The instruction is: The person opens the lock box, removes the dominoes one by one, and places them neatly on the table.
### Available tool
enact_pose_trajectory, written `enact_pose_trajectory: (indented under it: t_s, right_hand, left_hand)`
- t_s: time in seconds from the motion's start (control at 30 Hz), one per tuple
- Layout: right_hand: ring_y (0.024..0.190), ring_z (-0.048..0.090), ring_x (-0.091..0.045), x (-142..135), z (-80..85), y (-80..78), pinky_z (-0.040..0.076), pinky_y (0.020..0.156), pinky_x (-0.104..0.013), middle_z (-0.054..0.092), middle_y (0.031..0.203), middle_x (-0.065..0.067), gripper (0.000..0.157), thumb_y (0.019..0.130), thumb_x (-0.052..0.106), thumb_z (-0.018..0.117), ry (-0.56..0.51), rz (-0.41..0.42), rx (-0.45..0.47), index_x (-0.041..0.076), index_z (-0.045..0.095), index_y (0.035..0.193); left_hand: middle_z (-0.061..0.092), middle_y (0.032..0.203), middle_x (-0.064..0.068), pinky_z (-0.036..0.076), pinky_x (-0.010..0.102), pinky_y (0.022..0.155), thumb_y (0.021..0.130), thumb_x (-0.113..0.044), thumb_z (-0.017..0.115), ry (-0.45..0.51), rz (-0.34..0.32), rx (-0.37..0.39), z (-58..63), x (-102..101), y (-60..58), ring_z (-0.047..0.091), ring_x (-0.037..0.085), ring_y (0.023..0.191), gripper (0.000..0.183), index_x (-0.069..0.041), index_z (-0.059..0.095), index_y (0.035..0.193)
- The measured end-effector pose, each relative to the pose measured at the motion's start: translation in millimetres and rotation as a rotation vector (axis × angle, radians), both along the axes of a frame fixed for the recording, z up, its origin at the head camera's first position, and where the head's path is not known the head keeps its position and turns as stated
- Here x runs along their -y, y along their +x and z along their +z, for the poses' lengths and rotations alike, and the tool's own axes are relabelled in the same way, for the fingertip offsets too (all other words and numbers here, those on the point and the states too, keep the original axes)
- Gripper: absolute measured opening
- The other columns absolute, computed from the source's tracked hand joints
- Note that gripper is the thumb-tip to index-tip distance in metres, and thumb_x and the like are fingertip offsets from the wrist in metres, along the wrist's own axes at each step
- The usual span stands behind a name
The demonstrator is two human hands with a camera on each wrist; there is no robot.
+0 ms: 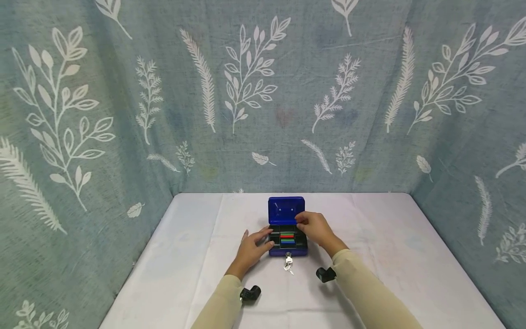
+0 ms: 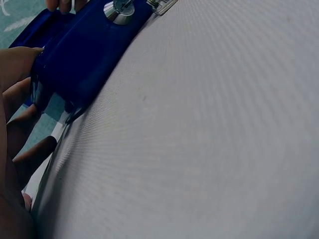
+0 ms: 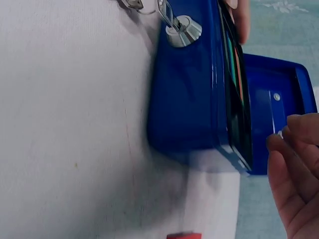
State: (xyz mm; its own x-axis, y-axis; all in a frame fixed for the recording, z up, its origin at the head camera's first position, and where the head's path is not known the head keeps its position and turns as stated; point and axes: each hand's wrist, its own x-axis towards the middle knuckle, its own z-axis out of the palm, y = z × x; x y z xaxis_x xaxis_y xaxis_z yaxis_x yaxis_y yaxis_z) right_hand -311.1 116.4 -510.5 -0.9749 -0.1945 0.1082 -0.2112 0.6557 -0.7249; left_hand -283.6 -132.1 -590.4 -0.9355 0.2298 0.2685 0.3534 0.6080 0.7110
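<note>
An open blue cash box [image 1: 272, 252] stands on the table. Its lid [image 1: 283, 204] is raised at the back. In the black tray's [image 1: 276, 239] middle compartment lie several thin green, red and blue pieces. A key sits in the front lock [image 3: 184, 32]; more keys [image 1: 289, 261] hang from it. My left hand [image 1: 251, 252] rests against the box's left side, thumb and forefinger on the rim, other fingers fairly straight. Bent thumb and fingertips of my right hand [image 1: 317, 227] are close together before the lid's lower right corner. Whether they pinch anything is unclear.
A white cloth covers the table [image 1: 197, 274]. Behind it and along both sides hangs a grey-green curtain [image 1: 279, 151] with white leaf prints. Black wrist cameras [image 1: 250, 294] are on both forearms. A red piece [image 3: 184, 235] shows at the right wrist view's bottom edge.
</note>
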Motion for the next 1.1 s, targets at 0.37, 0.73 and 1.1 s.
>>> enact_pose_trajectory:
  t_s: [0.37,0.73,1.1]
  right_hand:
    - [0.090,0.065,-0.017,9.4,-3.8,0.9,0.056,0.084,-0.039,0.070,0.101,0.000,0.018,0.088,0.011,0.072,0.074,0.040,-0.026,0.009,0.072,0.106]
    - [0.095,0.065,-0.016,18.1,-9.2,0.4,0.054,0.088,-0.040,0.071,0.100,0.001,0.019,0.090,0.015,0.070,0.158,0.148,-0.016,0.011,0.074,0.108]
    - [0.103,0.063,-0.018,26.7,-13.6,2.6,0.052,0.092,-0.043,0.070,0.106,0.002,0.022,0.091,0.019,0.069,0.270,0.176,-0.075,0.015,0.073,0.113]
  left_hand:
    - [0.051,0.140,-0.014,0.003,0.048,0.119,0.087,-0.047,0.067,0.001,0.001,0.008,-2.3,-0.4,-1.7,0.045,0.016,0.132,0.049,-0.027,0.063,0.131]
    - [0.052,0.139,-0.011,0.004,0.052,0.118,0.087,-0.045,0.067,0.000,-0.018,-0.020,-1.5,1.9,-1.5,0.046,0.016,0.131,0.048,-0.025,0.063,0.131]
    - [0.052,0.140,-0.011,0.003,0.051,0.118,0.087,-0.043,0.067,-0.004,-0.019,-0.001,2.8,1.1,0.6,0.046,0.017,0.131,0.048,-0.024,0.063,0.131]
